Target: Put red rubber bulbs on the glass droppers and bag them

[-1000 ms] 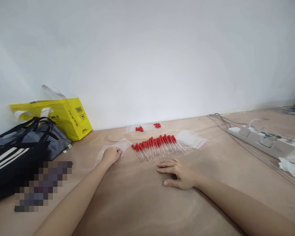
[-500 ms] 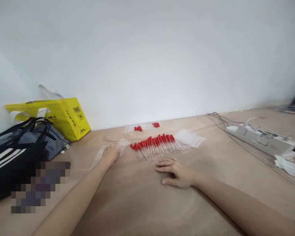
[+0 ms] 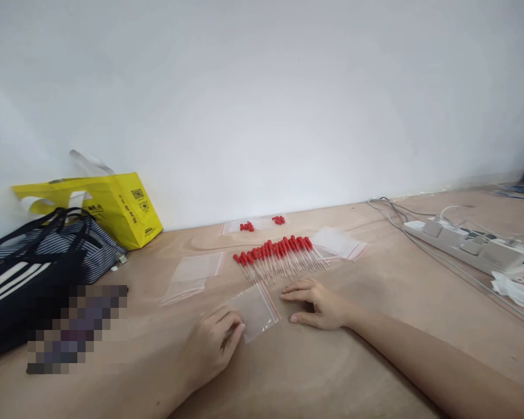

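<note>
My left hand (image 3: 216, 343) is closed on the near left edge of a clear zip-lock bag (image 3: 251, 314) with a red line along its seal. The bag is flat and see-through, its seal side facing my other hand. My right hand (image 3: 314, 304) rests on the table with fingers apart, holding nothing, just right of the bag. Beyond both hands lies a row of clear plastic droppers with red bulbs (image 3: 275, 253), bulbs pointing to the wall. More zip-lock bags (image 3: 194, 270) lie left of the row, and another stack of bags (image 3: 340, 241) lies at its right end.
Two small heaps of red bulbs (image 3: 246, 226) lie on a bag near the wall. A yellow bag (image 3: 126, 215) and dark bags (image 3: 30, 285) stand at the left. A white power strip (image 3: 471, 247) with cables and a crumpled tissue (image 3: 517, 289) are at the right.
My left hand has come from the left bag pile toward me and to the right, bringing one zip-lock bag. My right hand has stayed nearly in place.
</note>
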